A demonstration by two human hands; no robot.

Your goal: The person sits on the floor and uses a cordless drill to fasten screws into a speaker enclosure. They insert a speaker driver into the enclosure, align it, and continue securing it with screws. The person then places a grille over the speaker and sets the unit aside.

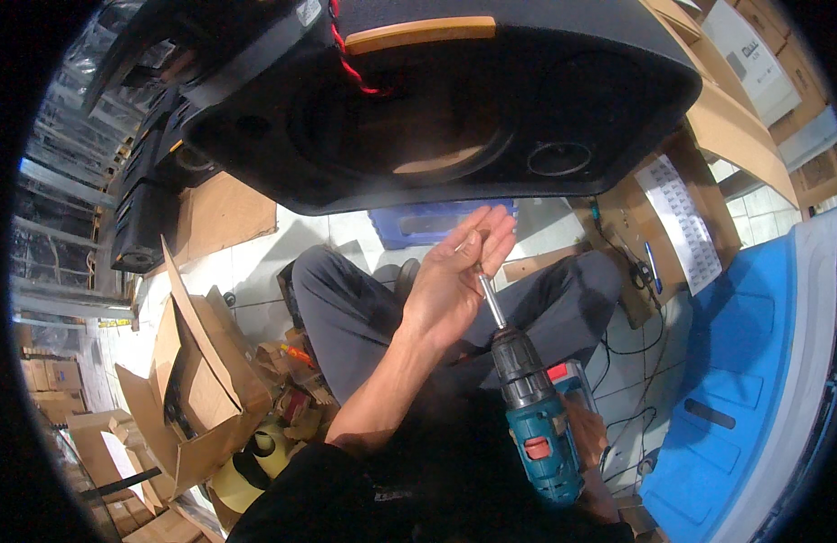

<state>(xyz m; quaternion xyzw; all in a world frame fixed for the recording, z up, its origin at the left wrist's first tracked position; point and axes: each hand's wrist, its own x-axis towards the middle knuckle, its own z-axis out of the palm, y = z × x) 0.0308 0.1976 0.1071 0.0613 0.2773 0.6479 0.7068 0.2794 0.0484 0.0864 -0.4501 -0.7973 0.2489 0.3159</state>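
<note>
My right hand is wrapped around the handle of a teal and black cordless drill, mostly hidden behind its body. The drill's long silver bit points up toward my left hand, and its tip meets the base of the palm. That left hand is turned palm up and cupped, with the thumb folded in against the fingers over something small I cannot make out. Just beyond stands a large black speaker cabinet with a big round opening. A twisted red and black wire hangs over it.
A blue plastic case sits under the cabinet's near edge. Open cardboard boxes and yellow tape rolls crowd the left. To the right are a large blue plastic panel, a black cable, a pen and a printed sheet.
</note>
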